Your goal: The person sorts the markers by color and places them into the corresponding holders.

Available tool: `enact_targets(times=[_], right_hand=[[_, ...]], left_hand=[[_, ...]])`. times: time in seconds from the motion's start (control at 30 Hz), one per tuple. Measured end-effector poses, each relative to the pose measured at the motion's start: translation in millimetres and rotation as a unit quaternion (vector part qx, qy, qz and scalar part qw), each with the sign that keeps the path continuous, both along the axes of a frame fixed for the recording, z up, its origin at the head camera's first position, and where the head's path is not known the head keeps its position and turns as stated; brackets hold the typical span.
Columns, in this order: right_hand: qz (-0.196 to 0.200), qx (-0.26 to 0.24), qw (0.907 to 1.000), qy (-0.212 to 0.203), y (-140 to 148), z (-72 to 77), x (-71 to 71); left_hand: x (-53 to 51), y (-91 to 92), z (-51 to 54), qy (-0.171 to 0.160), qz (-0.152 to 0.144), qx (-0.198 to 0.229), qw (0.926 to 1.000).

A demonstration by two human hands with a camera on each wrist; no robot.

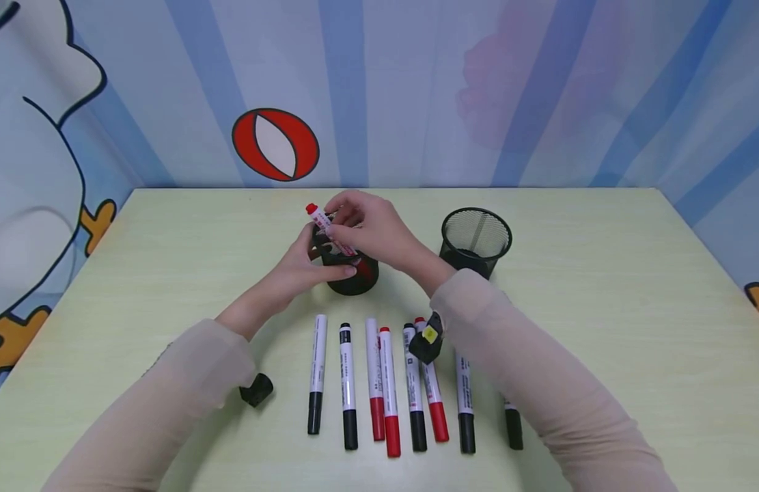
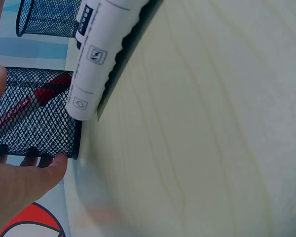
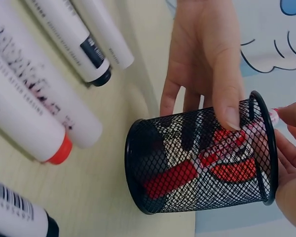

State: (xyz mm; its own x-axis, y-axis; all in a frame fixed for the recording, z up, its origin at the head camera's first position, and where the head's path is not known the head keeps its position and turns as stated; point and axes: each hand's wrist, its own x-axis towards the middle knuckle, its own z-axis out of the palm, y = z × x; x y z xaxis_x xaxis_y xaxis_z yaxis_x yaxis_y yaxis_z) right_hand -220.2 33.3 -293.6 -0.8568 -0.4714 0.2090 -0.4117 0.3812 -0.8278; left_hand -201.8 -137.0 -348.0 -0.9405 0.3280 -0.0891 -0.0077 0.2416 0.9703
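Note:
A black mesh pen holder (image 1: 352, 277) stands on the table, and my left hand (image 1: 287, 273) grips it round the side, thumb on the near wall. In it leans a red marker (image 1: 320, 217), its red cap (image 3: 172, 177) down near the bottom, visible through the mesh. My right hand (image 1: 376, 229) is over the rim and pinches the marker's upper end between thumb and fingers. The exact finger contact is partly hidden. Several red and black markers (image 1: 388, 389) lie in a row on the near side of the holder.
A second black mesh holder (image 1: 476, 236) stands to the right, behind my right forearm. My right sleeve (image 1: 514, 355) covers parts of the rightmost markers. The pale table (image 1: 600, 273) ends at a printed blue backdrop (image 1: 404, 102).

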Motion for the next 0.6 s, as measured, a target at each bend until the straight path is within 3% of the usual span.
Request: enact_targets(times=[0.1,0.27,0.6], right_hand=[[-0.004,-0.06,0.9965,-0.058,2,0.7,-0.9],[0.006,-0.147,0.9811,-0.125,7,4.8,-1.0],[0.024,-0.169,0.9766,-0.13,10,14.3,5.4]], left_hand=[[0.2,0.5,0.4,-0.003,0.003,-0.006,1.0],[-0.1,1.7,1.6,-0.009,0.005,-0.019,0.9998],[-0.8,2.4,0.1,-0.003,0.008,-0.015,0.9998]])
